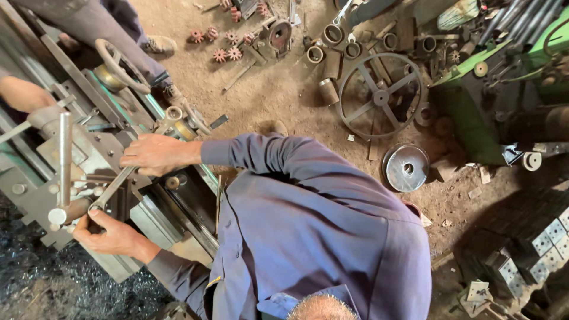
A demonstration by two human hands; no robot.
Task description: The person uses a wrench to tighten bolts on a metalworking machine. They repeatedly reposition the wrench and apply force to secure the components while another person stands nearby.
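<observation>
My two hands on one slim steel wrench (114, 188), right hand (155, 154) fisted round its handle, left hand (112, 234) fingers curled at its head, one round spoked iron wheel (380, 96) at two o'clock

Lathe (148, 207), seen from overhead. The person wears a blue shirt.
- R hand (155, 154): fist closed on shaft of long wrench (127, 173).
- L hand (112, 234): closed round wrench's lower end at tool post (71, 195), thumb on top.
- Steel T-handle (64, 157) stands just beside the wrench.
- Handwheel (121, 66) sits at upper carriage.
- Co-worker's hand (24, 95) is on the lathe at far left.
- Dirt floor (278, 101) holds a spoked wheel (379, 95), shiny pulley disc (406, 168), small gears (224, 53) & bushings (323, 52).
- Swarf (35, 284) lies below the lathe.
</observation>
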